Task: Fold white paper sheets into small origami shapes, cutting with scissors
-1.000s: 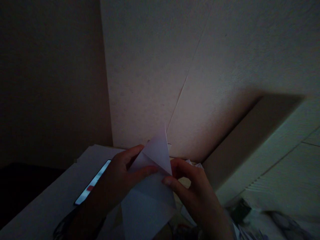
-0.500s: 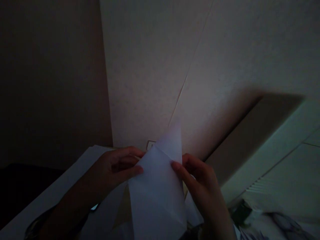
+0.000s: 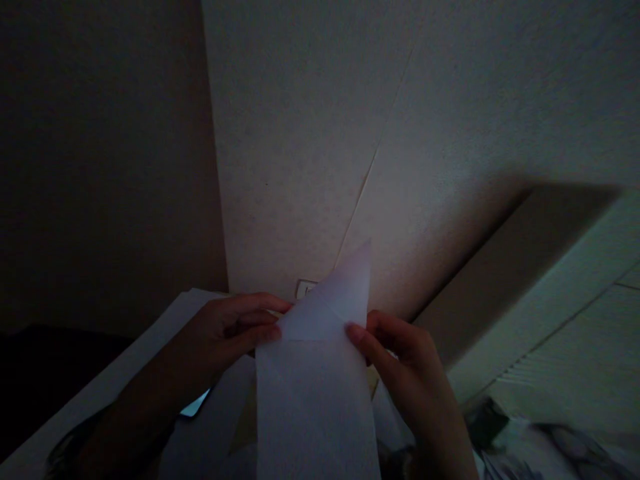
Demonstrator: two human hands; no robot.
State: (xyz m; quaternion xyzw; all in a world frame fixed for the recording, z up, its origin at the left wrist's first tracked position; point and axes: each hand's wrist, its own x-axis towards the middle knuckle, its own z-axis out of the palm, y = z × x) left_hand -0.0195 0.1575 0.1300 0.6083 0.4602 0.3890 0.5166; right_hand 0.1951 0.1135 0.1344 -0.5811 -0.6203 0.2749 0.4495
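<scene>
Pinching opposite edges of a folded white paper [image 3: 317,400], the left hand [image 3: 223,337] and right hand [image 3: 407,363] hold it before the wall [image 3: 300,167], and it should handle as light, thin and easily creased, best taken gently by its edges.

The paper's lower end [image 3: 316,433] is cropped and the phone [image 3: 195,404] mostly hidden.

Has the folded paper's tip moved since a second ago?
Yes, rightward: the paper tip started left of the wall seam and is now right of it.
</scene>
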